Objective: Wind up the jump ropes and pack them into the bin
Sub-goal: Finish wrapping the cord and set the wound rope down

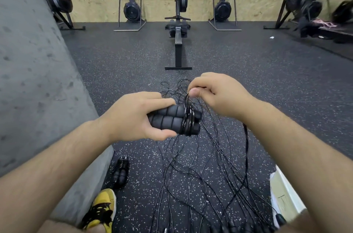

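1. The rubber floor fills the view. A grey padded block stands at 9 o'clock and a rowing machine at 12 o'clock.
2. Many loose ropes lie tangled on the floor from the centre down to 6 o'clock, not yet wound.
3. A white container shows partly at 4 o'clock. I judge it is the bin, but what is inside is hidden.
4. The left hand is clamped around the pair of foam handles, held side by side at the centre.
5. The right hand, at 1 o'clock from the handles, pinches the thin cord between thumb and fingers.
6. One wound bundle lies on the floor at 7 o'clock, near a yellow shoe.
7. The wraps sit around the right end of the handles.
8. To do this step well, I think:
   - the left hand should keep both handles pressed together;
   - the right hand should keep the cord tight and lay each turn beside the last one, so nothing slips off the end;
   - the cord should be lifted free of the floor tangle before each turn.
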A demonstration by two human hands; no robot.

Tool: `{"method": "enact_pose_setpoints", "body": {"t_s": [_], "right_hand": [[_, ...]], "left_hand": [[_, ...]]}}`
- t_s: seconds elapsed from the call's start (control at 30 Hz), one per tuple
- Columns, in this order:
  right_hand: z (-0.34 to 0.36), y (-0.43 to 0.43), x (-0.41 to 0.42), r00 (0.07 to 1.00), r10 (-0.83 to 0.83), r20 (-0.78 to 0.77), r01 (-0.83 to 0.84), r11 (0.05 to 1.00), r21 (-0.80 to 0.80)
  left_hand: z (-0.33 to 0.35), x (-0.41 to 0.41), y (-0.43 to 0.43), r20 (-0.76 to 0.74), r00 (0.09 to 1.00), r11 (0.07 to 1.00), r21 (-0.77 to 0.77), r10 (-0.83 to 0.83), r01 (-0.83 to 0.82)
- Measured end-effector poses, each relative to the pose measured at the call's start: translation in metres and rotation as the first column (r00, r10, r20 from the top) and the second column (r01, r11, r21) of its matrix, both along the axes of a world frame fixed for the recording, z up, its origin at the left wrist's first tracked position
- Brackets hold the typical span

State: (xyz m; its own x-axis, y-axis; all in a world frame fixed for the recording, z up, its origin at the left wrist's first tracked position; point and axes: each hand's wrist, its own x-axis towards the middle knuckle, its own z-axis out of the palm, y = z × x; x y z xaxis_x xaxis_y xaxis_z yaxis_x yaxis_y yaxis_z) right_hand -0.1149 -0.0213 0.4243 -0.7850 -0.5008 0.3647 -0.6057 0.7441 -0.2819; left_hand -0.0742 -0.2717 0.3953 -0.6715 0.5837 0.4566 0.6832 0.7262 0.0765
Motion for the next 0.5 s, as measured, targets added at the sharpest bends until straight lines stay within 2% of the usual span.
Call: {"method": "enact_pose_setpoints", "body": {"t_s": [0.07,0.17,0.23,0.3,0.37,0.5], "right_hand": [[-0.009,0.002,-0.005,0.998,0.019,0.051,-0.013,0.994,-0.113],[-0.024,-0.008,-0.002,0.966,0.089,0.242,-0.003,0.943,-0.334],[-0.031,-0.022,0.003,0.934,0.144,0.328,0.007,0.908,-0.419],[-0.036,-0.037,0.005,0.934,0.131,0.333,0.023,0.907,-0.42],[-0.037,-0.047,0.006,0.906,0.107,0.41,0.088,0.899,-0.43],[-0.037,-0.053,0.008,0.782,0.129,0.61,0.216,0.862,-0.459]], "left_hand": [[0.004,0.006,0.006,0.027,1.0,0.997,0.071,0.003,-0.004],[0.009,0.009,0.009,0.02,0.998,0.98,0.186,0.063,-0.066],[0.012,0.008,0.007,-0.003,0.991,0.967,0.222,0.132,-0.128],[0.014,0.006,0.005,-0.016,0.979,0.955,0.221,0.205,-0.197],[0.013,0.006,0.005,-0.018,0.97,0.944,0.232,0.244,-0.233],[0.012,0.005,0.007,-0.021,0.965,0.924,0.294,0.261,-0.243]]}}
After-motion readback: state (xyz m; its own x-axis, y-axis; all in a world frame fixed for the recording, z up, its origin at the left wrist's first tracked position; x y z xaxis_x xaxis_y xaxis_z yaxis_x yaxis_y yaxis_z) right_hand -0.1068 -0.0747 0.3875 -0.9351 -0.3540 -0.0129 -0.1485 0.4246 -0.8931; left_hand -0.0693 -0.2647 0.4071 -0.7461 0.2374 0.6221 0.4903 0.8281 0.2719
